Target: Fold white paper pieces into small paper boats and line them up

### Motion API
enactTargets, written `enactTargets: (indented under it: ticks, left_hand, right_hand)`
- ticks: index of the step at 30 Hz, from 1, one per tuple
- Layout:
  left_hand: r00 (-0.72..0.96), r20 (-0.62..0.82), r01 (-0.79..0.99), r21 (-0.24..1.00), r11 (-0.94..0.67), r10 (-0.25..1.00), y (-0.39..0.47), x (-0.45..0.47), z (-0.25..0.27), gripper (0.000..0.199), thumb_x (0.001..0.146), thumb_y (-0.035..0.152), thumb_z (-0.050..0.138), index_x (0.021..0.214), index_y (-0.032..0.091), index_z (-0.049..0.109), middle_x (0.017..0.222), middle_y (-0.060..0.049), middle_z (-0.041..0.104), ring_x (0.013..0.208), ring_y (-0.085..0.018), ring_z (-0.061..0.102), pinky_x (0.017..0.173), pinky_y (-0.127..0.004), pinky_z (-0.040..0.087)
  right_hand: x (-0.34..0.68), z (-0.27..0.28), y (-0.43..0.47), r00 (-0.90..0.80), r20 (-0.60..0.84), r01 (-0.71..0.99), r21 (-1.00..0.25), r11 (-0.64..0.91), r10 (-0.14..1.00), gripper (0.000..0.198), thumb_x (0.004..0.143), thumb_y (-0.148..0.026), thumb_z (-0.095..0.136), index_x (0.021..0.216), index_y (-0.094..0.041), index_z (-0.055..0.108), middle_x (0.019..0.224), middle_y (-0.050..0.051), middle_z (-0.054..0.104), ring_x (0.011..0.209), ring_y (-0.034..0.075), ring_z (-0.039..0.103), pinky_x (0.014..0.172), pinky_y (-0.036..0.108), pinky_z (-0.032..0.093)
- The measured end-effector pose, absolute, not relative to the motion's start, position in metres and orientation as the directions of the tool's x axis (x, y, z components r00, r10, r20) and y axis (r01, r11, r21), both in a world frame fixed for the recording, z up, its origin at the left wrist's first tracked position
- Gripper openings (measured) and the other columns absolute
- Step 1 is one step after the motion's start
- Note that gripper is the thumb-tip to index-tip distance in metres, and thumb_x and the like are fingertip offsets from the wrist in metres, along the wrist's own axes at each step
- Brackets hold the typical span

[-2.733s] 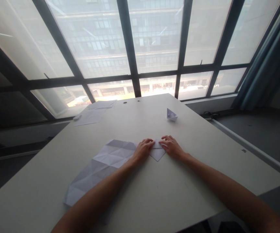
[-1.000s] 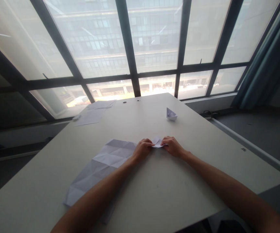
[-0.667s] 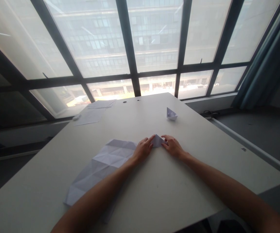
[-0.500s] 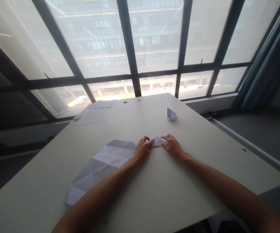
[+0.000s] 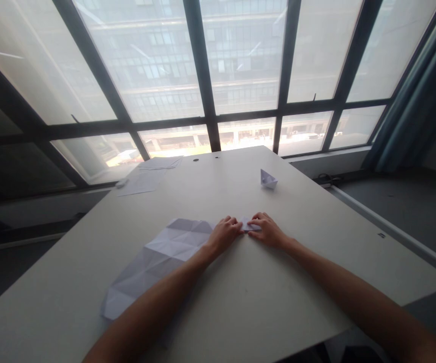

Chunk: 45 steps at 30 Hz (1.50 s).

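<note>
Small folded paper (image 5: 247,225) at frame centre on the desk (image 5: 263,297), pinched flat under left hand (image 5: 223,234) and right hand (image 5: 267,232); partway folded, not yet like finished paper boat (image 5: 268,179) upper right.

creased sheet (image 5: 156,262) left of hands, paper boat (image 5: 268,179) beyond, bare table (image 5: 327,242) right

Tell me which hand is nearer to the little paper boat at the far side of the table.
Right. The right hand lies almost straight below the paper boat, on the table's near side; the left hand sits further left, beside the creased sheet.
</note>
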<state>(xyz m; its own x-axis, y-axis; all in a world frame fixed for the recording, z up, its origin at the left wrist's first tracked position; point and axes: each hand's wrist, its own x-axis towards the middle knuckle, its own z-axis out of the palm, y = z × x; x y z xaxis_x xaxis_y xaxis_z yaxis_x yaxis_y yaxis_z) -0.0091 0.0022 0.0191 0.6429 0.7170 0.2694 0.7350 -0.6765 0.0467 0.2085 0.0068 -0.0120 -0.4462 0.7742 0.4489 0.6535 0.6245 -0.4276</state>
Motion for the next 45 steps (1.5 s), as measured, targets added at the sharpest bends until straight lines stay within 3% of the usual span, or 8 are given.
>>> enactTargets:
  ticks: [8,15,19,24,33,39,43,45]
  left_hand:
    - [0.586,0.267,0.745,0.194,-0.638,0.765,0.001,-0.011,0.018,0.019,0.093,0.017,0.051,0.101,0.019,0.068,0.082,-0.009,0.067,0.082,-0.021,0.059,0.075,-0.029,0.047]
    - [0.361,0.429,0.649,0.522,-0.553,0.828,-0.007,0.001,0.017,0.025,0.093,0.026,0.049,0.092,0.018,0.073,0.081,-0.004,0.073,0.070,-0.018,0.064,0.071,-0.026,0.047]
    - [0.172,0.439,0.508,0.728,-0.461,0.882,-0.007,0.006,0.015,0.025,0.090,0.027,0.050,0.095,0.015,0.071,0.083,-0.005,0.073,0.072,-0.017,0.066,0.068,-0.025,0.049]
    - [0.146,0.256,0.134,0.952,-0.275,0.956,0.000,0.004,0.011,0.046,0.083,0.028,0.056,0.127,0.015,0.052,0.083,-0.003,0.069,0.070,-0.015,0.066,0.065,-0.027,0.055]
    - [0.232,0.095,-0.145,0.988,-0.062,0.968,0.005,-0.007,0.011,0.046,0.084,0.046,0.054,0.104,0.007,0.068,0.097,-0.016,0.070,0.083,-0.023,0.068,0.073,-0.036,0.056]
    - [0.259,0.178,-0.042,0.984,-0.173,0.949,0.004,-0.007,0.013,0.049,0.071,0.039,0.079,0.108,0.011,0.065,0.101,-0.012,0.070,0.084,-0.020,0.067,0.075,-0.031,0.054]
    - [0.314,0.163,-0.008,0.986,-0.169,0.935,0.001,-0.004,0.017,0.063,0.071,0.042,0.078,0.123,0.013,0.058,0.100,-0.011,0.070,0.086,-0.021,0.067,0.073,-0.030,0.054]
    - [0.390,0.109,0.048,0.989,-0.138,0.915,0.000,-0.003,0.020,0.057,0.073,0.045,0.076,0.116,0.011,0.062,0.093,-0.010,0.070,0.082,-0.021,0.067,0.069,-0.028,0.053]
  right_hand:
    - [0.204,-0.013,0.008,-0.308,0.464,0.600,-0.582,0.549,0.830,0.022,0.079,-0.025,0.069,0.101,-0.021,0.071,0.096,0.007,0.063,0.095,0.022,0.057,0.089,0.035,0.045]
    - [0.196,-0.014,0.009,-0.018,0.423,0.390,-0.831,0.396,0.906,0.054,0.076,-0.025,0.065,0.128,-0.017,0.051,0.095,0.006,0.065,0.070,0.016,0.060,0.062,0.026,0.050]
    - [0.194,-0.009,0.003,-0.133,0.400,0.378,-0.826,0.419,0.907,0.038,0.084,-0.031,0.059,0.118,-0.014,0.059,0.074,0.002,0.067,0.062,0.015,0.060,0.057,0.025,0.047]
    - [0.190,-0.006,-0.004,-0.158,0.419,0.300,-0.842,0.448,0.894,0.041,0.084,-0.023,0.055,0.125,-0.020,0.058,0.082,0.003,0.069,0.056,0.013,0.062,0.055,0.024,0.049]
    - [0.197,0.006,-0.010,-0.240,0.532,0.161,-0.803,0.573,0.812,0.034,0.084,-0.015,0.053,0.113,-0.018,0.069,0.105,0.010,0.065,0.089,0.020,0.063,0.070,0.029,0.052]
    - [0.197,0.011,-0.014,-0.365,0.497,0.108,-0.817,0.566,0.787,0.041,0.089,-0.030,0.056,0.128,-0.018,0.061,0.114,0.012,0.061,0.095,0.022,0.062,0.075,0.031,0.053]
    - [0.190,0.001,-0.008,-0.230,0.453,0.177,-0.851,0.495,0.861,0.054,0.081,-0.028,0.065,0.134,-0.018,0.055,0.117,0.012,0.064,0.089,0.021,0.062,0.074,0.032,0.054]
    - [0.187,-0.002,-0.006,-0.169,0.456,0.162,-0.862,0.481,0.874,0.056,0.080,-0.026,0.065,0.134,-0.018,0.054,0.120,0.012,0.064,0.091,0.021,0.062,0.077,0.033,0.054]
